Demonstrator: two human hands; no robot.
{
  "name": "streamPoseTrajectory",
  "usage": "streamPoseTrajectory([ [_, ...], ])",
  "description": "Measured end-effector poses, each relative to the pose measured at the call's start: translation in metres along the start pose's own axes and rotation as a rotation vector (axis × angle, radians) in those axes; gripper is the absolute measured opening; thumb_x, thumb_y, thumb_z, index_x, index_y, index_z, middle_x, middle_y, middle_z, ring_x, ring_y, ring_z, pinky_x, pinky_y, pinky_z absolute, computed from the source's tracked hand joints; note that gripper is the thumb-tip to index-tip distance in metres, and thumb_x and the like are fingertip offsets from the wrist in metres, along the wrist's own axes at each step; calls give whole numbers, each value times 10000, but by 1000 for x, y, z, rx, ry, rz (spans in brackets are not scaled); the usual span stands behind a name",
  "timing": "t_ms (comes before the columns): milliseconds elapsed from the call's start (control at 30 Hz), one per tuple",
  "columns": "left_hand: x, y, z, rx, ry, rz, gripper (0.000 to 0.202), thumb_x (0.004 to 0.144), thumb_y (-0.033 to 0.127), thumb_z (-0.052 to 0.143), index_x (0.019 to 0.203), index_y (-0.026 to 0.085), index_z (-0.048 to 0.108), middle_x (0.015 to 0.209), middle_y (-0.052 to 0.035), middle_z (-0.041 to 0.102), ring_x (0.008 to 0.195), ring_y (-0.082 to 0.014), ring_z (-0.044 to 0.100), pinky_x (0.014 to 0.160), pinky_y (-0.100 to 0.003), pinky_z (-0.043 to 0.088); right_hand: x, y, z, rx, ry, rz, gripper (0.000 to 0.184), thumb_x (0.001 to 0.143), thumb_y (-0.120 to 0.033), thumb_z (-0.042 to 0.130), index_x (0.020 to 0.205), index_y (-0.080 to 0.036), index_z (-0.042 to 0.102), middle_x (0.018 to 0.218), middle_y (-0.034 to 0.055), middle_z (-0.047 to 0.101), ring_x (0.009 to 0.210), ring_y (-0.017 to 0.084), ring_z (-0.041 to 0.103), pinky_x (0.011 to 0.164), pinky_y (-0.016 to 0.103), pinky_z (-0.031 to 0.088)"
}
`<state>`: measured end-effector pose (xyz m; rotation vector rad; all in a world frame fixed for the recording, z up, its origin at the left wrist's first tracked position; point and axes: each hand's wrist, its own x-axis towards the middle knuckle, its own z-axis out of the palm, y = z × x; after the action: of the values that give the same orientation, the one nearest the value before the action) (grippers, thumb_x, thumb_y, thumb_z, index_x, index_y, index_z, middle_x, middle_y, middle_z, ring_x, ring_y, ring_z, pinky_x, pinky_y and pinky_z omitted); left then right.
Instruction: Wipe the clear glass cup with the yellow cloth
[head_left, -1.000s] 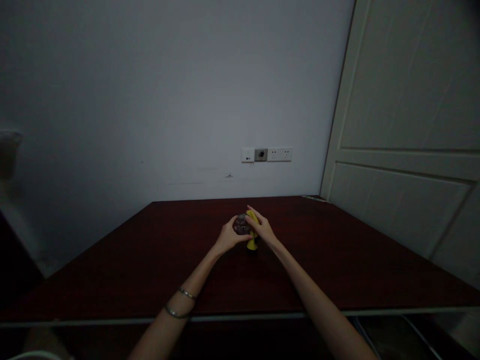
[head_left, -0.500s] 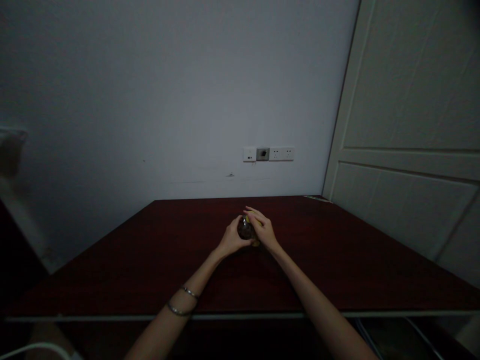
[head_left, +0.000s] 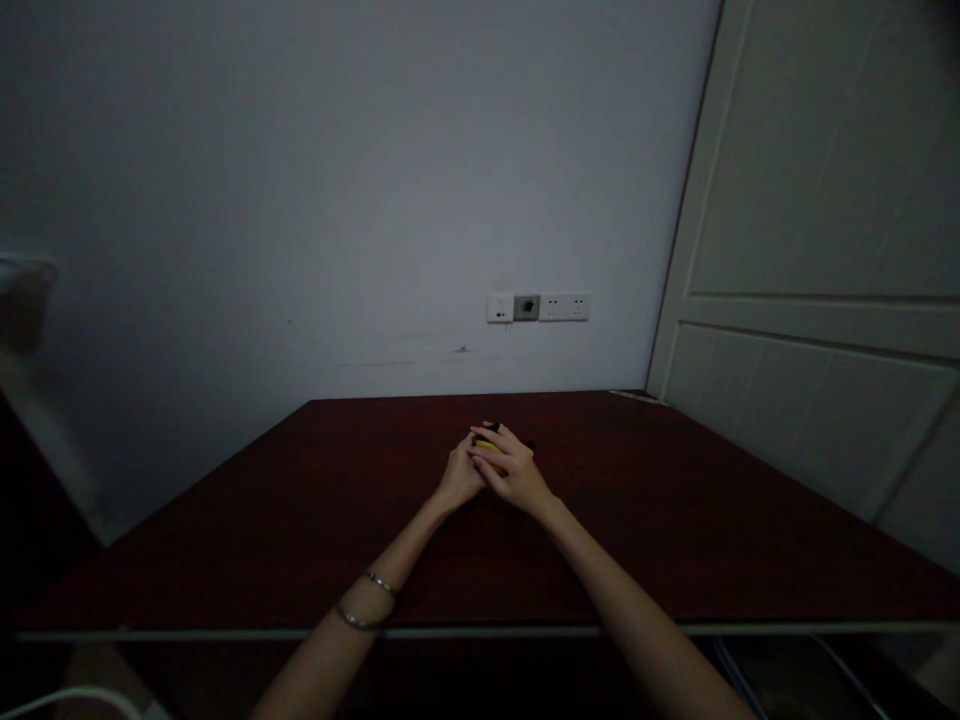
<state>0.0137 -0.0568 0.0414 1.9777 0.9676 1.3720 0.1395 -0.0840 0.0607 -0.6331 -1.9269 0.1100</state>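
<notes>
Both my hands meet at the middle of a dark red table. My right hand lies curled over a small yellow object, of which only a thin strip shows. My left hand is closed against the same spot from the left, its fingers tucked under my right hand. A dark part sticks out at the right of the yellow object; I cannot make out what it is. Two bracelets ring my left wrist.
A grey wall stands behind the table with a row of white sockets. A pale panelled door closes off the right side. The table's front edge runs near my forearms.
The yellow object and the dark round jar held upright earlier are now covered. My right hand has come over the top and pressed lower; my left hand stayed in place.
</notes>
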Motion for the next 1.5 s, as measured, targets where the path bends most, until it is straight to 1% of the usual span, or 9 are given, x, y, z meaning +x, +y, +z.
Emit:
streamPoseTrajectory([
  [100, 0, -1, 1, -16, 1, 10, 642, 567, 186, 674, 1174, 164, 467, 1108, -93, 581, 975, -210, 562, 860, -302, 427, 1, 3, 2, 17, 59, 47, 248, 789, -268, 507, 999, -301, 636, 1205, 22, 542, 1136, 217, 461, 992, 455, 300],
  [267, -1, -6, 2, -11, -43, -27, 730, 493, 213, 740, 1166, 146, 466, 1080, -94, 590, 955, -216, 565, 859, -331, 431, 7, 18, 2, 251, 263, 284, 256, 805, -338, 478, 954, -245, 664, 1122, 61, 591, 1049, 207, 533, 926, 383, 391],
  [367, -1, -5, 3, -27, -3, -94, 803, 418, 254, 787, 1148, 125, 479, 1090, -112, 581, 993, -234, 547, 883, -346, 417, 10, 25, -1, 371, 298, 386, 274, 794, -375, 486, 915, -222, 677, 1065, 68, 622, 1027, 208, 550, 925, 380, 394],
  [467, 1, -2, 3, -81, 21, -131, 762, 402, 251, 795, 1098, 121, 514, 1034, -101, 606, 954, -226, 562, 856, -340, 431, 9, 23, -3, 397, 280, 366, 268, 792, -373, 494, 921, -224, 676, 1105, 71, 602, 1052, 210, 536, 934, 382, 386],
  [700, 9, -9, -1, -263, 74, -205, 485, 533, 242, 725, 958, 71, 565, 895, -107, 644, 777, -175, 603, 732, -285, 463, 4, 0, 0, 327, 158, 171, 216, 780, -326, 530, 933, -272, 671, 1208, 34, 536, 1108, 215, 496, 971, 383, 352],
  [933, 5, 1, -1, -276, -9, -166, 587, 476, 256, 774, 1001, 93, 568, 949, -97, 639, 838, -190, 596, 770, -288, 459, 8, 23, -1, 496, 337, 392, 287, 778, -381, 518, 943, -203, 670, 1128, 77, 597, 1071, 222, 527, 953, 384, 375],
  [1033, 4, 1, 0, -258, -15, -196, 531, 500, 289, 762, 960, 88, 586, 917, -94, 646, 800, -183, 600, 737, -282, 467, 8, 31, -1, 547, 338, 468, 303, 754, -400, 545, 936, -195, 673, 1098, 75, 617, 1065, 227, 534, 960, 384, 368],
  [1333, 9, -10, -5, -53, 9, -207, 419, 583, 347, 684, 906, 83, 638, 816, -84, 662, 707, -166, 591, 630, -238, 445, 3, 13, -5, 368, 109, 197, 201, 770, -304, 553, 908, -235, 681, 1178, 54, 566, 1147, 216, 465, 986, 371, 333],
  [1500, 4, 4, -5, 82, -53, -193, 473, 549, 398, 695, 913, 103, 631, 803, -65, 655, 704, -164, 579, 608, -229, 426, 5, 25, -3, 389, 232, 338, 238, 782, -337, 521, 908, -216, 682, 1141, 73, 589, 1067, 218, 531, 931, 376, 389],
])
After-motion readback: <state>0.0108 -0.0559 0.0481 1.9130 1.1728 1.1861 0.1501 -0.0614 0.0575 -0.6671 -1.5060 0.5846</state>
